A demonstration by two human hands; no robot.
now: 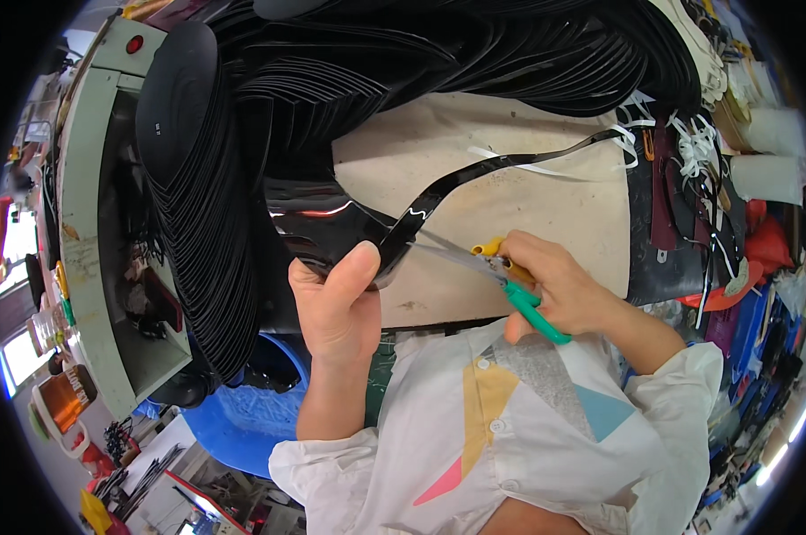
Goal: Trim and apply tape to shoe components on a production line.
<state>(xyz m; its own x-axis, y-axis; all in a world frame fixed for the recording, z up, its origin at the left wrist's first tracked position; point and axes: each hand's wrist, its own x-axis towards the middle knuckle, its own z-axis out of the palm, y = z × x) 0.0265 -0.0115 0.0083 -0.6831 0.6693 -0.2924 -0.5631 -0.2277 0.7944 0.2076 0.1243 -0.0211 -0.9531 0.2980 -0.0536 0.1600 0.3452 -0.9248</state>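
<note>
My left hand [336, 308] is closed on a glossy black shiny-leather piece [318, 218], thumb on top near its lower end. From that grip a long curved black strap [474, 168] runs up and to the right, ending beside white strips. In my right hand [554, 276] is a pair of scissors [529, 312] with a green handle and some yellow near the pivot. The blades point left and meet the edge of the strap just right of my left thumb. Whether they are parted around the strap, I cannot tell.
Stacked flat black shoe-sole-shaped pieces [189, 214] line the left and far sides of the beige work surface [510, 214]. At the right lie tangled white strips [697, 143] and dark red straps [663, 196]. A blue basin [242, 419] stands low at the left, beside a pale green cabinet [90, 223].
</note>
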